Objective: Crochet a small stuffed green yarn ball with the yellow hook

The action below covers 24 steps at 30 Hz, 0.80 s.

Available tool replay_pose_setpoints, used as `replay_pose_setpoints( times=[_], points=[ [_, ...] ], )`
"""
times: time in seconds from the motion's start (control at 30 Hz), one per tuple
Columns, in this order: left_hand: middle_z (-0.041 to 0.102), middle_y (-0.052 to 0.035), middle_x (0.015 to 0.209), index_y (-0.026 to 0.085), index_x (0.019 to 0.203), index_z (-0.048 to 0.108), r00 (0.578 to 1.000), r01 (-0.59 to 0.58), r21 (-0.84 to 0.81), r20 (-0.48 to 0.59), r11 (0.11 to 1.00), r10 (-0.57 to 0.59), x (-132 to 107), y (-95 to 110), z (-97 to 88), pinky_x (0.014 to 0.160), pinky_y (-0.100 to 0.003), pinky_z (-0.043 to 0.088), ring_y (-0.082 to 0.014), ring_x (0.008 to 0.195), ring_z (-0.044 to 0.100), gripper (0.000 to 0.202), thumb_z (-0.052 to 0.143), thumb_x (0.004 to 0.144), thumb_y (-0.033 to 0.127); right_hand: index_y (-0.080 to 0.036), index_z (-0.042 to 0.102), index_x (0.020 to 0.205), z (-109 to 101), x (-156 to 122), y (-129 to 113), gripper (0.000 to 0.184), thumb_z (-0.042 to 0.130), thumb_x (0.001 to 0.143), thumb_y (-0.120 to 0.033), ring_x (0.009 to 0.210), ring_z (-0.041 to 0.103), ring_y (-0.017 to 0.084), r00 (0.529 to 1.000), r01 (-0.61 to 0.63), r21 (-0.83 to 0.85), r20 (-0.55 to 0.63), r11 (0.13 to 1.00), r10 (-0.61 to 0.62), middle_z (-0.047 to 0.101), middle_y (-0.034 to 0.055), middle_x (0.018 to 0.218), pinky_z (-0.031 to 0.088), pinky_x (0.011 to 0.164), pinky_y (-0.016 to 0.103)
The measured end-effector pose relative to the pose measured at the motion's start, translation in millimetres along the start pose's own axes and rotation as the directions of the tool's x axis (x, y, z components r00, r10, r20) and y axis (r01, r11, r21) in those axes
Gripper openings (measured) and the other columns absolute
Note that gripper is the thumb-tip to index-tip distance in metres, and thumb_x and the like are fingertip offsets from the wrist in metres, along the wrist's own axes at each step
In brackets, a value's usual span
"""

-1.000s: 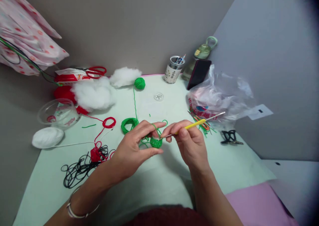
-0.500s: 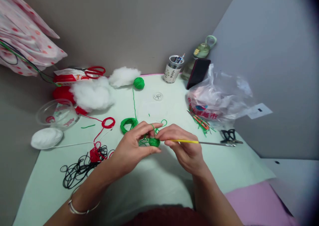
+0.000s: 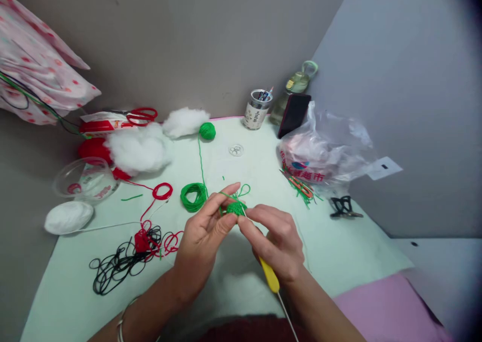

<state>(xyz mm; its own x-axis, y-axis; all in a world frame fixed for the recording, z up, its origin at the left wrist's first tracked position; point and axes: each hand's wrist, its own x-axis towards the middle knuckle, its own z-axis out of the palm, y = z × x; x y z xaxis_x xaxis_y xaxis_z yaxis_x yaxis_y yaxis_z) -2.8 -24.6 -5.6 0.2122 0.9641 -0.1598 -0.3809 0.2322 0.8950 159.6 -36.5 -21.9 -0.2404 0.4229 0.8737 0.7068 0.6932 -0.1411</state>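
A small green crochet piece (image 3: 236, 209) is pinched in my left hand (image 3: 205, 229), thumb in front and fingers behind. Green yarn runs over that hand's raised index finger. My right hand (image 3: 276, 236) is closed around a crochet hook (image 3: 269, 276) with a yellow grip, its thin metal tip at the green piece's right side. The hook's back end slants down toward my body. Just left of my fingers lies a green yarn coil (image 3: 193, 197), and a strand leads up to the green yarn ball (image 3: 207, 131).
On the left are black cord (image 3: 116, 266), red yarn (image 3: 162, 191), a white yarn ball (image 3: 70, 217), a clear bowl (image 3: 85, 179) and white stuffing (image 3: 139, 148). At the right lie a plastic bag (image 3: 324, 148), orange snips (image 3: 301, 186) and a black clip (image 3: 343, 207). A pen tin (image 3: 256, 111) stands behind.
My right hand has turned the hook from pointing sideways to slanting downward, its tip now at the green piece. My left fingers have drawn closer around the piece. The view has shifted slightly.
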Motion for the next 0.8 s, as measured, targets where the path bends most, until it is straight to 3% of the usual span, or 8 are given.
replay_pose_setpoints(
  times=[0.13,0.27,0.4,0.6,0.8],
  points=[
    [0.072,-0.0047,0.103,0.025,0.131,0.075,0.962,0.255,-0.261,0.162,0.931,-0.218,3,5,0.7,0.092,-0.025,0.049,-0.0153,0.098,0.063,0.055,0.087,0.081,0.041,-0.019,0.075,0.121,3,0,2,0.03,0.065,0.096,-0.006,0.102,0.072,0.021,0.997,-0.059,0.198,-0.035,0.978,0.068,0.075,0.0084,0.108,0.067,0.079,0.034],
    [0.072,-0.0055,0.098,0.02,0.126,0.078,0.93,0.328,-0.323,0.275,0.888,-0.243,10,10,-3.6,0.08,-0.02,0.048,-0.0114,0.084,0.059,0.058,0.093,0.073,0.038,-0.027,0.077,0.122,9,3,7,0.028,0.064,0.1,-0.015,0.092,0.074,0.019,0.943,-0.265,0.569,-0.013,0.778,0.331,0.078,0.007,0.106,0.065,0.072,0.034],
    [0.07,-0.0055,0.106,0.023,0.129,0.076,0.931,0.307,-0.259,0.28,0.916,-0.233,15,10,-12.0,0.08,-0.02,0.046,-0.0123,0.088,0.058,0.067,0.096,0.067,0.037,-0.029,0.079,0.118,8,6,10,0.025,0.066,0.099,-0.017,0.092,0.075,0.021,0.894,-0.371,0.706,0.094,0.604,0.439,0.08,0.006,0.103,0.064,0.073,0.036],
    [0.061,-0.0011,0.099,0.033,0.137,0.07,0.939,0.181,0.011,0.296,0.983,-0.176,22,15,-33.5,0.078,-0.022,0.047,-0.0141,0.091,0.058,0.072,0.094,0.069,0.029,-0.027,0.082,0.108,2,6,16,0.02,0.066,0.1,-0.018,0.081,0.073,0.018,0.827,-0.479,0.758,0.218,0.444,0.519,0.079,0.0041,0.091,0.061,0.071,0.033],
    [0.06,0.0004,0.098,0.037,0.135,0.071,0.943,-0.02,0.303,0.321,0.953,-0.083,20,29,-41.8,0.1,-0.028,0.047,-0.0156,0.102,0.06,0.064,0.089,0.076,0.02,-0.023,0.082,0.091,2,12,26,0.014,0.072,0.096,-0.031,0.062,0.068,0.014,0.651,-0.599,0.797,0.43,0.076,0.626,0.075,0.003,0.078,0.056,0.057,0.027]
  ],
)
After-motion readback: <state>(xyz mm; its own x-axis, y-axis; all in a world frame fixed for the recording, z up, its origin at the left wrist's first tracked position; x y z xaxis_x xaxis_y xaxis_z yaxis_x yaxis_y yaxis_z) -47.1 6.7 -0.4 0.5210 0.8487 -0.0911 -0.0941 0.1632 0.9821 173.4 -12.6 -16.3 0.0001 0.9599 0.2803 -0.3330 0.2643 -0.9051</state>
